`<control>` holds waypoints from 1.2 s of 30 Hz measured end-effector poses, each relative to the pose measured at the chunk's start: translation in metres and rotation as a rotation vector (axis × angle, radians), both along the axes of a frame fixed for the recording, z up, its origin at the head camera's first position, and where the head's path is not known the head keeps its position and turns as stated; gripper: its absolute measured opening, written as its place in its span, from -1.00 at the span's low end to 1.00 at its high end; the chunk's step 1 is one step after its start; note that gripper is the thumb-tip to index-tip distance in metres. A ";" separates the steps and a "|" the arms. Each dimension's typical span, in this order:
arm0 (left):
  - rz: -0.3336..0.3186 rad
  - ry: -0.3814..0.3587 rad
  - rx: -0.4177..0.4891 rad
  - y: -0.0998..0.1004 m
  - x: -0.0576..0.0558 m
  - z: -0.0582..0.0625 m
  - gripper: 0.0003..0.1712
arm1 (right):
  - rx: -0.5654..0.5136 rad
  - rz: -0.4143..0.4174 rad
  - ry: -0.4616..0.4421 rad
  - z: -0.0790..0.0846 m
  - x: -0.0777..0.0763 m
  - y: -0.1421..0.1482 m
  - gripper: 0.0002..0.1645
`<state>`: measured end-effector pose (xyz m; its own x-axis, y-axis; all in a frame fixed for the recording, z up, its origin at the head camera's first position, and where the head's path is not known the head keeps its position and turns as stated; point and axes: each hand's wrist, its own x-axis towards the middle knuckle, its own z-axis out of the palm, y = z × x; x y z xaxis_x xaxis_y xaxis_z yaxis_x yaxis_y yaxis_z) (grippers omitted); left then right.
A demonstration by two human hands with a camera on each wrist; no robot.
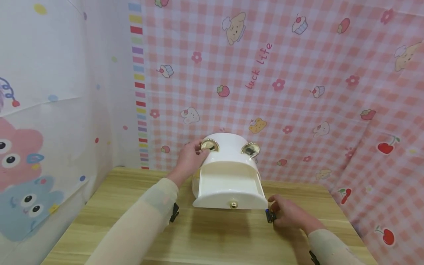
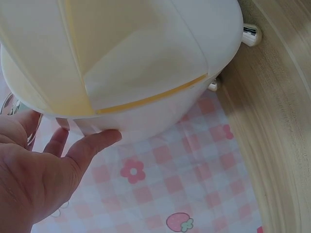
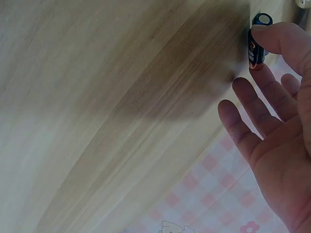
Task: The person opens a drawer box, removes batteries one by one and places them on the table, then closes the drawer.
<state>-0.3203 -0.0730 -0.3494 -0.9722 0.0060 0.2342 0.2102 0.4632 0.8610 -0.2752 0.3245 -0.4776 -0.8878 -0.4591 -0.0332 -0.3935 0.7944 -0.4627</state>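
Observation:
A white drawer box [image 1: 228, 147] with round gold-rimmed eyes stands on the wooden table, its front drawer [image 1: 228, 200] pulled out and a gold knob [image 1: 233, 205] on the drawer front. My left hand [image 1: 192, 158] holds the box by its left gold-rimmed eye [image 1: 210, 144]; in the left wrist view its fingers [image 2: 97, 143] lie against the white side wall. Close to the drawer's right front corner, my right hand [image 1: 289, 213] pinches two dark batteries [image 3: 255, 46] between thumb and fingertips. Its other fingers are spread loosely. The drawer floor is visible in the head view.
The wooden table [image 1: 132, 213] runs up to a pink checked cloth [image 1: 298, 110] behind the box. A white cloth with cartoon figures [image 1: 26, 176] hangs at the left. Small gold feet [image 2: 251, 35] project from under the box.

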 end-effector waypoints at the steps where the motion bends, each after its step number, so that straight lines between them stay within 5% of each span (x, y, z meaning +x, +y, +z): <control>1: 0.000 0.000 0.001 0.000 0.000 0.000 -0.58 | 0.001 0.001 -0.003 0.000 0.000 0.000 -0.12; 36: 0.000 0.002 -0.007 0.000 0.002 0.001 -0.61 | 0.056 0.045 0.070 -0.006 -0.002 -0.003 -0.19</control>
<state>-0.3179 -0.0728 -0.3482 -0.9718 0.0077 0.2356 0.2117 0.4689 0.8575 -0.2777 0.3212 -0.4835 -0.8675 -0.4974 0.0015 -0.4589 0.7993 -0.3879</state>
